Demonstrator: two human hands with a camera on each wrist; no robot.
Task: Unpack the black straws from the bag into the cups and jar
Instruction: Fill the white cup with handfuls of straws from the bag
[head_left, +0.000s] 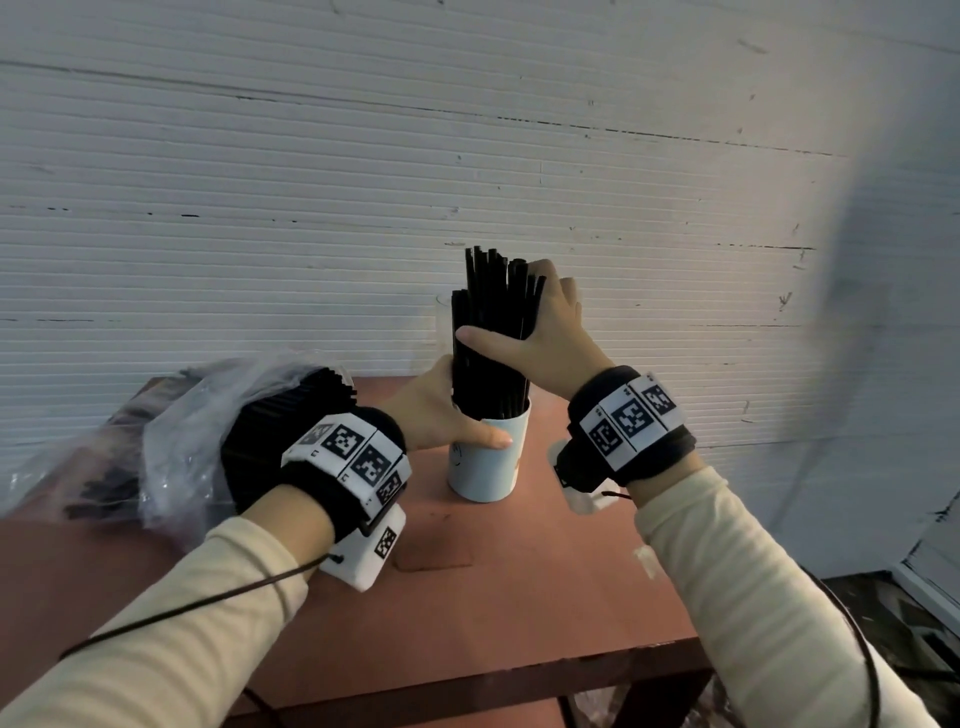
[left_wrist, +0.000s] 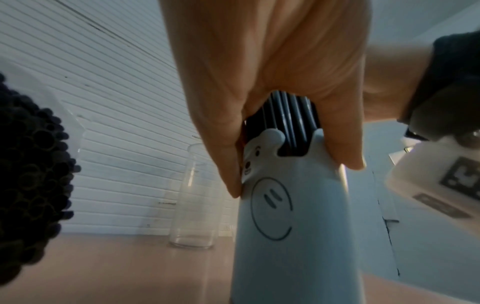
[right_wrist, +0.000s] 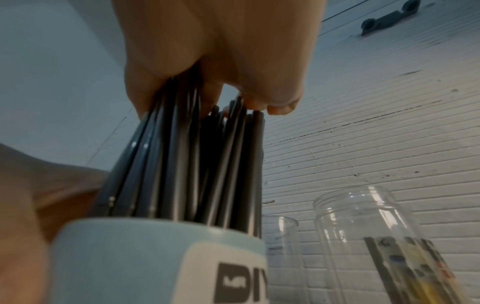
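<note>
White ribbed wall panels (head_left: 260, 182) stand behind the reddish table (head_left: 493, 597) you work at. Near its middle sits a pale blue cup (head_left: 485, 462), upright, with a bundle of black straws (head_left: 493, 332) standing in it. Your left hand (head_left: 441, 410) wraps the cup at its rim, thumb across the front and fingers round the far side, touching the straws' lower part. Your right hand (head_left: 540, 332) grips the bundle higher up, thumb in front, fingers curled behind. To the left lies the clear plastic bag (head_left: 171, 431) with more straws inside. A clear glass (left_wrist: 192, 197) and a labelled clear jar (right_wrist: 376, 236) stand behind the cup, seemingly empty, though the blur makes that uncertain.
</note>
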